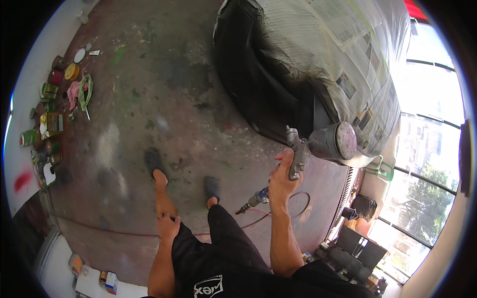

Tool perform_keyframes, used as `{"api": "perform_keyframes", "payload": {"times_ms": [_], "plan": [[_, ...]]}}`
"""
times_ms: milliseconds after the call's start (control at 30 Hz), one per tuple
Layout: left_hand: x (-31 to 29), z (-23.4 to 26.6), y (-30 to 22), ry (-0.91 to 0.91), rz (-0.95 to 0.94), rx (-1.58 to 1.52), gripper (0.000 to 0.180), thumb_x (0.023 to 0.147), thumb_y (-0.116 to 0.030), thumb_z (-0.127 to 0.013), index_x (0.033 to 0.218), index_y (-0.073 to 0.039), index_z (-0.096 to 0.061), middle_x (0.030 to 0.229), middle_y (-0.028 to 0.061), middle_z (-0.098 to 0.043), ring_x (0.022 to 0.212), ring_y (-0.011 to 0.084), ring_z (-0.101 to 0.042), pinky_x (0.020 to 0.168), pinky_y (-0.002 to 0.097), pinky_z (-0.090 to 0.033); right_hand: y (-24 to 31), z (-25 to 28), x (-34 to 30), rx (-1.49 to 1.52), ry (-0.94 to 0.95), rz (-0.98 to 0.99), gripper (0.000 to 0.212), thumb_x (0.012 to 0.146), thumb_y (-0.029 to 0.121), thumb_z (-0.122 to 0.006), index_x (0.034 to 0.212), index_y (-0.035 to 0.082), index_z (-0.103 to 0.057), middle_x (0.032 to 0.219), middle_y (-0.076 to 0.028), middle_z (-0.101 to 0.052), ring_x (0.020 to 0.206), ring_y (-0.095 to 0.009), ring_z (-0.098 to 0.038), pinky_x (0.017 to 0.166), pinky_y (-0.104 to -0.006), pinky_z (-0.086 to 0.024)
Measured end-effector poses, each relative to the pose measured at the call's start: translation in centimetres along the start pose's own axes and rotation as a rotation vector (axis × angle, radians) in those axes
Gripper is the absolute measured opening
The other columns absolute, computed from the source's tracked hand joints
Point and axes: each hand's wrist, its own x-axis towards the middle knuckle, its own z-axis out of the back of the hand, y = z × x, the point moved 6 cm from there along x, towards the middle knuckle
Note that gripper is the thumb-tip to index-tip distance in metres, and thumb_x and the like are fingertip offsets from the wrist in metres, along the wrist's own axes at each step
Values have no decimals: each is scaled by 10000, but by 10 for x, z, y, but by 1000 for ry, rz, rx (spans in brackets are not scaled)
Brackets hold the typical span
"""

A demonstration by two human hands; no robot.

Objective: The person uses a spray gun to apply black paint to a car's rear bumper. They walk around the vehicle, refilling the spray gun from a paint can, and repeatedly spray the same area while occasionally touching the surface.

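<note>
My right hand (284,179) is wrapped round the grip of a metal spray gun (297,156). The gun's round grey paint cup (332,141) hangs to the right, close to the masked car. Below my fist an air fitting with a blue part (258,198) leads to a red hose. My left hand (169,227) is low at my left knee, fingers curled at the hem of my black trouser leg (185,237); the fingertips show only in part. Ahead, a glossy black bumper (263,99) curves along the car, beyond the gun.
Newspaper (308,39) and clear film cover the car above the bumper. Paint tins (52,124), rags (79,92) and lids line the left wall. The air hose (114,231) crosses the floor behind my feet. Tall windows (427,149) and a dark cabinet (355,251) stand on the right.
</note>
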Motion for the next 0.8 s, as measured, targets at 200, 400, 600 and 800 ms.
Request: {"api": "perform_keyframes", "payload": {"times_ms": [200,400,600,800], "plan": [[29,74,19,69,35,11,583,928,-464,-735,1291,-8,-709,1256,237,-746,1177,422,-712,1008,519,-570,44,-65,-33,160,-70,-48,398,1107,403,-666,1210,21,-711,978,-15,-700,620,-28,-490,528,-247,-377],[47,107,27,147,36,110,528,945,-489,-721,1163,-12,-784,1215,236,-765,1140,418,-738,995,502,-586,49,-101,-58,172,-101,-144,362,1105,364,-678,1229,24,-697,1004,-14,-709,604,-25,-481,515,-239,-368],[67,140,30,215,-46,305,518,949,-521,-724,1115,-42,-824,1173,225,-781,1126,400,-750,986,473,-596,54,-121,-85,151,-125,-154,332,1115,318,-662,1276,27,-673,1029,-18,-725,605,-24,-478,518,-238,-369],[81,168,22,282,-79,441,543,965,-518,-707,1180,-28,-802,1234,220,-765,1204,406,-715,1036,486,-566,49,-119,-107,142,-173,-148,296,1119,283,-654,1284,39,-667,1054,-25,-741,613,-21,-481,525,-231,-374]]}}
